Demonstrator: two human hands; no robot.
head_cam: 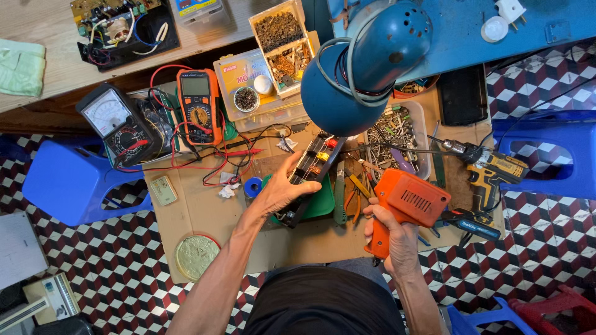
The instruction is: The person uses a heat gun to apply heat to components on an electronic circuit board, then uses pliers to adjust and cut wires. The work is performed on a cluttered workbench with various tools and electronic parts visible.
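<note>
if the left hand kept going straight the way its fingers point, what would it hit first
The left hand already rests on the long black board with coloured parts. Its fingers point up and right along it; beyond, probably the blue lamp shade, though that may hang higher.
</note>
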